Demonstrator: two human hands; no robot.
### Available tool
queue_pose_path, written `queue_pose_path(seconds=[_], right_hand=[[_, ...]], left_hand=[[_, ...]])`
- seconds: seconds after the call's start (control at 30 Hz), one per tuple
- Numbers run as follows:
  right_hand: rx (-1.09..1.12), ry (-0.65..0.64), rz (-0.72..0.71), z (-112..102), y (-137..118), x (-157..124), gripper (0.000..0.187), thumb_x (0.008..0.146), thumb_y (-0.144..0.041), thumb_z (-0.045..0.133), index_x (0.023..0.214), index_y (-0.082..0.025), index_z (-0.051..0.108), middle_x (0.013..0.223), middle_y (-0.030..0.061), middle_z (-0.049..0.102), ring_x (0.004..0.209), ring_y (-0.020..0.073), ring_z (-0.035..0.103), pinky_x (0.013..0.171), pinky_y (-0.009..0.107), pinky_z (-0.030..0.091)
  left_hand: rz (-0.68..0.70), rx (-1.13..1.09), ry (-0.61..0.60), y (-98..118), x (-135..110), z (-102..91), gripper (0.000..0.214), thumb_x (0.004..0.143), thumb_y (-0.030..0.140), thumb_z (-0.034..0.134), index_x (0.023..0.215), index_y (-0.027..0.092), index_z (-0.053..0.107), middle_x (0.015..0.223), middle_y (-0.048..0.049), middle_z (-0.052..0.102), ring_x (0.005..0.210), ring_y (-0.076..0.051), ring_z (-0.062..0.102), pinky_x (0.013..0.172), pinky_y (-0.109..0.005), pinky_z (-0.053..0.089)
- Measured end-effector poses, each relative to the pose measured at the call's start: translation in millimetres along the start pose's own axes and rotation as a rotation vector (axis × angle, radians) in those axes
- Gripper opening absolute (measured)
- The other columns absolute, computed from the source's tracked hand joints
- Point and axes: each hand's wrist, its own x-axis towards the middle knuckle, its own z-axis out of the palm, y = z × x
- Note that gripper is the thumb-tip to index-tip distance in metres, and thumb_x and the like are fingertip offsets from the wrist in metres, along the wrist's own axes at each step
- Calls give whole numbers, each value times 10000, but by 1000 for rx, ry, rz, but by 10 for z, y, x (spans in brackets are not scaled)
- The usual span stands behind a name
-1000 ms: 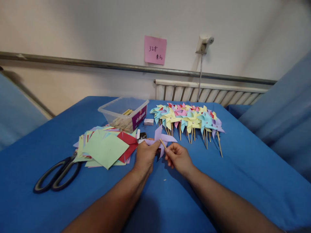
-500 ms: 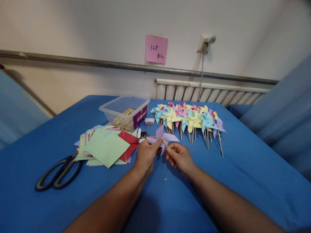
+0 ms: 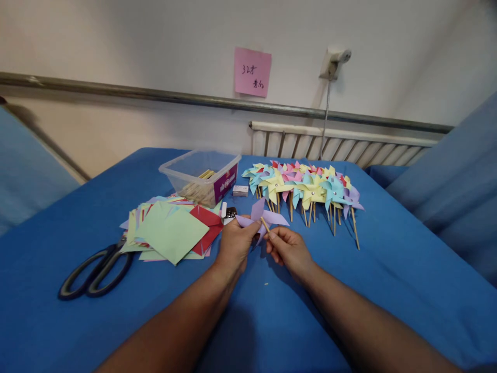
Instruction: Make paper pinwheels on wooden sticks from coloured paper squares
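Observation:
My left hand (image 3: 234, 244) pinches a purple paper pinwheel (image 3: 261, 214) at its centre, just above the blue table cover (image 3: 388, 269). My right hand (image 3: 288, 249) is closed on a thin wooden stick (image 3: 265, 224) whose tip rests against the back of that pinwheel. Both hands meet in the middle of the table. Beyond them lies a row of several finished pinwheels on sticks (image 3: 306, 189).
A fanned pile of coloured paper squares (image 3: 171, 230) lies to the left, with black scissors (image 3: 95, 269) further left. A clear plastic box (image 3: 202, 176) holding sticks stands behind the pile, a small white box (image 3: 240, 190) beside it. A pink note (image 3: 252, 72) hangs on the wall.
The hands with pinwheel and stick have stayed together, shifting slightly up in view as the camera tilted. Nothing was let go.

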Motion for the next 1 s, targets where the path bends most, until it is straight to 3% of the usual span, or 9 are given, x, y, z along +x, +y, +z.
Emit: queue_pose_path(seconds=[1.0], right_hand=[[39, 38, 57, -4, 31, 12, 371, 628, -476, 737, 676, -167, 538, 522, -41, 594, 362, 58, 513, 320, 140, 360]], left_hand=[[-5, 28, 38, -14, 1, -6, 232, 548, 306, 753, 652, 156, 610, 488, 40, 541, 416, -85, 452, 437, -217, 336]])
